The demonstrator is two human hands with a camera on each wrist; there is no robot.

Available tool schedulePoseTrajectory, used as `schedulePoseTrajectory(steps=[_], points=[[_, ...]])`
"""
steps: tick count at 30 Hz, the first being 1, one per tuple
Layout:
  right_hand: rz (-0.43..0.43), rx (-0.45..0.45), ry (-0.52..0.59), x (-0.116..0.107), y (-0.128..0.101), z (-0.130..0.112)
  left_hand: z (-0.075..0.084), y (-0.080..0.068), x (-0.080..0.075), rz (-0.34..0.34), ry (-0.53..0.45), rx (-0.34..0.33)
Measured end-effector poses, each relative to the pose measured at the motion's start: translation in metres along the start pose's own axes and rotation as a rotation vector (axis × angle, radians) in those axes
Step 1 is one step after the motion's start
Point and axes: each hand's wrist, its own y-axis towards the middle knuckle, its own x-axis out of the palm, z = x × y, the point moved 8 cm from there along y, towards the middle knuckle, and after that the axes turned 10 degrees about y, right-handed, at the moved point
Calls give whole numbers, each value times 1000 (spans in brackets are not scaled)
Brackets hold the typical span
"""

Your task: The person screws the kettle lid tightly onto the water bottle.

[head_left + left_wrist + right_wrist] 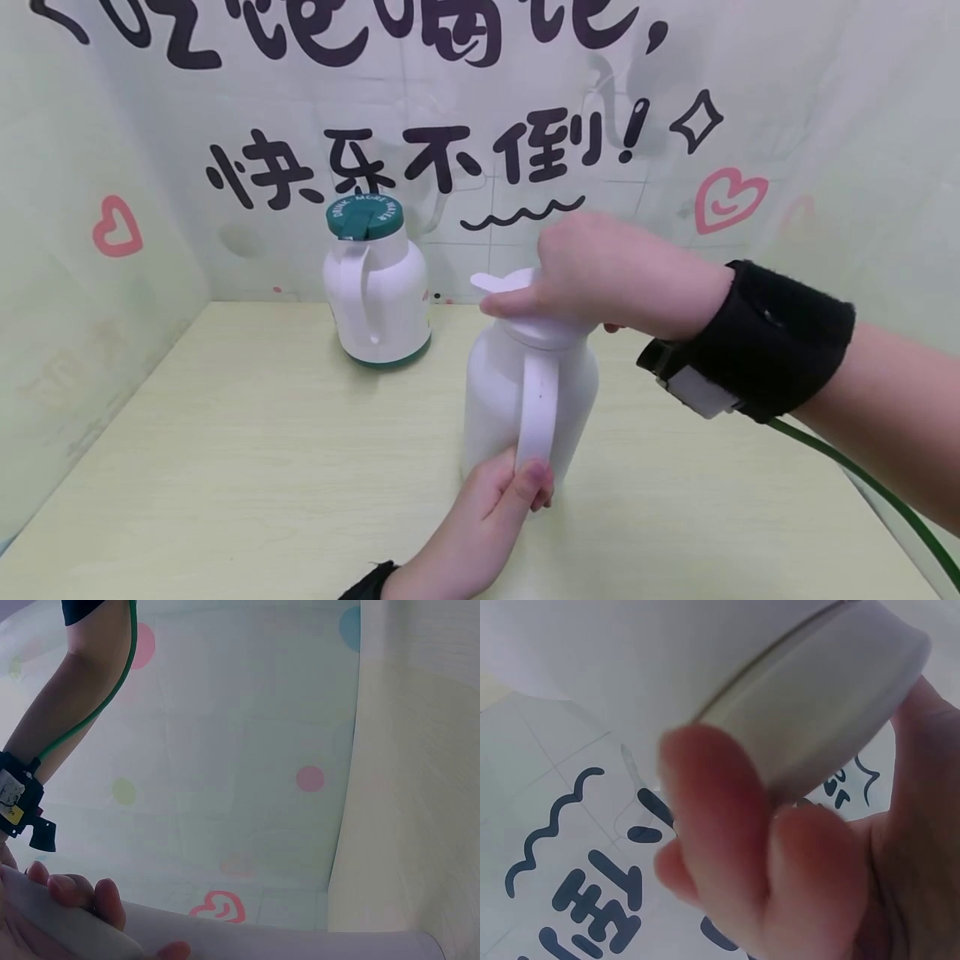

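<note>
A white thermos jug (491, 392) stands upright at the middle of the table, its handle (539, 400) facing me. My left hand (476, 529) grips the lower part of that handle, thumb on its near side. From the right, my right hand (592, 271) reaches over the top and holds the white lid (817, 705) by its edge. A small spout-like tab (487, 283) sticks out to the left beneath this hand. In the right wrist view, curled fingers (716, 795) press the lid's side, and a thin dark seam runs between lid and body. The left wrist view shows fingertips (109, 900) around the handle.
Behind and to the left stands a second white jug (390, 300) with a green lid (365, 218) and green base. A printed sheet (450, 92) hangs along the table's back edge. A green cable (862, 479) trails from the right wrist's black band (772, 333).
</note>
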Motion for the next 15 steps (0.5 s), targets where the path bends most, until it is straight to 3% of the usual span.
schedulePoseTrajectory(steps=[15], points=[[-13,-1,13,0,-4,-3,0,0,-1,5,9,6]])
